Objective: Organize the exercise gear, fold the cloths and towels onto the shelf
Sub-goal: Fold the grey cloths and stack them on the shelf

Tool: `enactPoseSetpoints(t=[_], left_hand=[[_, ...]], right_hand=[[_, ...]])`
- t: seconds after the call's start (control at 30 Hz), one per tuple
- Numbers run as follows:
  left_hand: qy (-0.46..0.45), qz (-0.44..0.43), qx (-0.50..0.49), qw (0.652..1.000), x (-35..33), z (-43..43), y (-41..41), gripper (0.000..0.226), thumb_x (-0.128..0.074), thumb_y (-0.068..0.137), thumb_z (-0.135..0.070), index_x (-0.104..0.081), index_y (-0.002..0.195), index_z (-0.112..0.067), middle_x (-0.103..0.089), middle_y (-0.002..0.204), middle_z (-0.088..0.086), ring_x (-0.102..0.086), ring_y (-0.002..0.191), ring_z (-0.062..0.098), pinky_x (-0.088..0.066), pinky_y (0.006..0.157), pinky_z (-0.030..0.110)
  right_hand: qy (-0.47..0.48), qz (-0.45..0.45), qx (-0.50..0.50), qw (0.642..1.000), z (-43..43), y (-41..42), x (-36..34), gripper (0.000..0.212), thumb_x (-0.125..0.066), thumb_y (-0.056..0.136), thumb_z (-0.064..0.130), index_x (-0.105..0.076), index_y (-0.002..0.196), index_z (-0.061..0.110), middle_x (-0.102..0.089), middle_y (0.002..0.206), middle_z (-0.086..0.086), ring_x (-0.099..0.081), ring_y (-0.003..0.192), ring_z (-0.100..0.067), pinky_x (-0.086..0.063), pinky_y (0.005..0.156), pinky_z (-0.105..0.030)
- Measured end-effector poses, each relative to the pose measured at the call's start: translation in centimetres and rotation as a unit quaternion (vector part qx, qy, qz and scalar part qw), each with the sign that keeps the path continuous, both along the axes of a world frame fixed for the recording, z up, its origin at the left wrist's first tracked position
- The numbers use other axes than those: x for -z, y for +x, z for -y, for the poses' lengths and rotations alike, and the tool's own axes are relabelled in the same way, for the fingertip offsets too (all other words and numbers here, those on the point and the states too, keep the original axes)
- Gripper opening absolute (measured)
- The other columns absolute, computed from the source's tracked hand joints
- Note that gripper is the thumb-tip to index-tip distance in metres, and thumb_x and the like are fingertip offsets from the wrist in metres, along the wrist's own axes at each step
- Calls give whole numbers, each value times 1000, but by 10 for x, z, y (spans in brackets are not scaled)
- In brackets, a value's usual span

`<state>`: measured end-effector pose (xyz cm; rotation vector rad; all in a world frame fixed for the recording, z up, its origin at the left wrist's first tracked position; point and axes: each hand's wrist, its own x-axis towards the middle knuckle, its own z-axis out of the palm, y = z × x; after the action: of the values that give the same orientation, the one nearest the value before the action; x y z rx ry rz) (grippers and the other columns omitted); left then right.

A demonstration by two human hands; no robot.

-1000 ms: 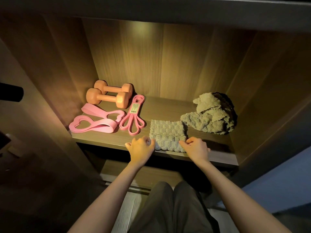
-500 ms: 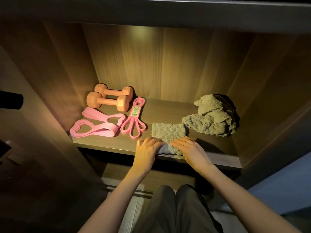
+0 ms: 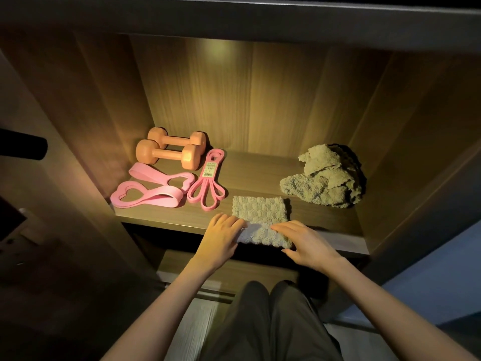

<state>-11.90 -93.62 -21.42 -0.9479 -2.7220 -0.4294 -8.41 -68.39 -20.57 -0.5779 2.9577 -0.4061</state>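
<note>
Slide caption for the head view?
Left hand and right hand press a folded cloth at the front edge of the shelf; crumpled towel at right, dumbbells and pink bands at left.

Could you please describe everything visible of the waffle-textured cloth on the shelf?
The cloth is grey-beige, soft-looking, with a checkered waffle weave, folded into a flat rectangle. It lies at the front edge of the wooden shelf, its near edge slightly overhanging. The left hand rests on its near left corner; the right hand lies flat across its near right part.
</note>
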Motion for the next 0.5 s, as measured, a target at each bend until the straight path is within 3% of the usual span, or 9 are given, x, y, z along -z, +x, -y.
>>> enactPoseSetpoints(t=[0.13, 0.2, 0.27, 0.33, 0.4, 0.43, 0.5], left_hand=[[45, 34, 4, 998, 5, 10, 4, 27, -62, 80, -19, -60, 106, -19, -62, 99, -4, -55, 97, 20, -36, 93, 32], [79, 81, -44, 993, 6, 9, 5, 24, -64, 85, -24, -61, 108, -19, -63, 99, -3, -55, 102, 19, -30, 105, 40], [128, 144, -102, 976, 5, 4, 4, 19, -61, 90, -28, -61, 106, -17, -62, 91, -4, -56, 100, 18, -24, 108, 39], [170, 199, -157, 952, 2, -3, 0, 21, -54, 94, -38, -58, 88, -18, -55, 78, -7, -56, 89, 18, -27, 98, 38], [195, 240, -210, 927, -2, -12, -6, 36, -48, 95, -45, -46, 72, -18, -49, 69, -6, -52, 81, 19, -28, 92, 39], [202, 252, -234, 917, -4, -16, -10, 40, -46, 95, -48, -42, 68, -19, -47, 67, -6, -51, 81, 20, -29, 91, 41], [209, 259, -271, 903, -6, -23, -17, 44, -43, 95, -50, -39, 63, -21, -46, 65, -6, -51, 82, 22, -30, 92, 43]], right_hand=[[-111, 50, 76, 990, -2, 9, 1, 49, -55, 94, 17, -45, 140, 31, -56, 126, 2, -52, 115, -12, -40, 98, -27], [-155, 69, 117, 979, -2, 6, -3, 42, -54, 95, 21, -50, 136, 28, -63, 114, 0, -62, 96, -18, -46, 83, -32], [-207, 87, 140, 964, -1, 0, -8, 36, -57, 95, 23, -55, 131, 21, -68, 104, 2, -65, 88, -20, -50, 76, -34], [-248, 97, 181, 947, 2, -9, -13, 40, -58, 94, 27, -54, 131, 13, -67, 111, 3, -64, 100, -16, -49, 77, -29], [-261, 102, 240, 930, 5, -20, -14, 58, -58, 94, 35, -42, 141, 6, -59, 128, -5, -56, 119, -20, -44, 87, -27], [-255, 103, 264, 924, 8, -26, -15, 64, -57, 94, 39, -37, 144, 4, -59, 128, -9, -56, 116, -21, -43, 87, -28], [-248, 106, 288, 919, 12, -34, -14, 62, -53, 95, 44, -38, 142, 9, -66, 100, -6, -60, 90, -18, -45, 71, -28]])
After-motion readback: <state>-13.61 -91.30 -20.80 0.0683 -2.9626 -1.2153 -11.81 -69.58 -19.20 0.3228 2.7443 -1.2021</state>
